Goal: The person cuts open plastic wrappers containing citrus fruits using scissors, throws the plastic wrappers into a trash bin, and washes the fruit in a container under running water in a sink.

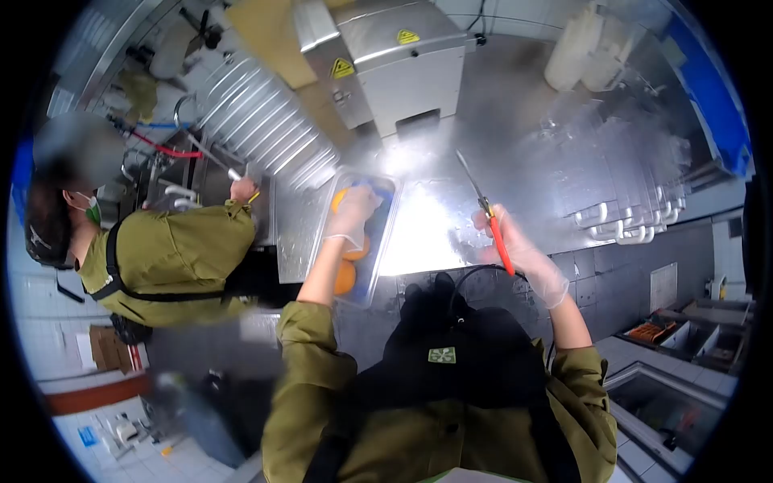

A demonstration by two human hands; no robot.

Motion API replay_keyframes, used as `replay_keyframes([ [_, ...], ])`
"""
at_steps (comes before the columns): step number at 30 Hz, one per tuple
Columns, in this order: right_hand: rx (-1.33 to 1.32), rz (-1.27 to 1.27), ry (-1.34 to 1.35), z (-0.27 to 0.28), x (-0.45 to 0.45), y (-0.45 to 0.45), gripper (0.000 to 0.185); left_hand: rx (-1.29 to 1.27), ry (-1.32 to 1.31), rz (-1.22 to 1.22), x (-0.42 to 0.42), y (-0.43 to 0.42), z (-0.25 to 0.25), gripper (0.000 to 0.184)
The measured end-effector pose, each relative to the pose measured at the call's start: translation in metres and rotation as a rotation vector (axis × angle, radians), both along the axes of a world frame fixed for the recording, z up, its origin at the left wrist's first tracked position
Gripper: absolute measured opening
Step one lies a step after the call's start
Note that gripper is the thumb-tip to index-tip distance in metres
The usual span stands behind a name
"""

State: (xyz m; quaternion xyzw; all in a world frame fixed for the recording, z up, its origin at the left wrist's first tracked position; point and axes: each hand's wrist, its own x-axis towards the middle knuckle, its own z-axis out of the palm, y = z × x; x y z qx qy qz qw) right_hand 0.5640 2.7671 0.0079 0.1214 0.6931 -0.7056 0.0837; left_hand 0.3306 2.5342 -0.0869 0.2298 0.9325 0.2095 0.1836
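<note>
My left hand (356, 216), in a clear glove, reaches down into a transparent plastic tub (391, 217) on the steel counter. Several orange round fruits lie in the tub, among them one orange (345, 277) near the front end. Another shows beside my fingers, whose tips are hidden, so I cannot make out whether they grip anything. My right hand (512, 237), also gloved, is closed around a red-handled cutting tool (501, 245). Its slim pointed blade points up and away over the counter. Whether it is a knife or scissors I cannot tell.
A steel machine (411, 84) with yellow warning labels stands at the back. Stacked clear containers (258, 121) are left of the tub. A co-worker (169, 249) stands at the sink on the left. White jugs (576, 56) sit at the back right, white handles (636, 225) at the right.
</note>
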Motion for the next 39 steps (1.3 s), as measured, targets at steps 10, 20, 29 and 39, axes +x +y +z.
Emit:
replay_keyframes([
  [10,1.181,0.444,0.166,-0.014,-0.064,-0.023,0.099,0.229,0.015,0.056,0.034,-0.049,0.073,0.005],
  [20,1.669,0.664,0.276,-0.011,-0.102,-0.024,0.102,0.475,-0.134,0.134,0.052,-0.06,0.035,0.008],
  [29,1.843,0.914,0.286,-0.007,-0.131,-0.04,0.096,0.531,-0.12,0.236,0.055,-0.051,0.04,0.01],
  [39,0.534,0.489,0.098,-0.079,-0.127,0.003,0.054,1.511,-0.766,0.48,0.05,-0.065,0.021,0.016],
])
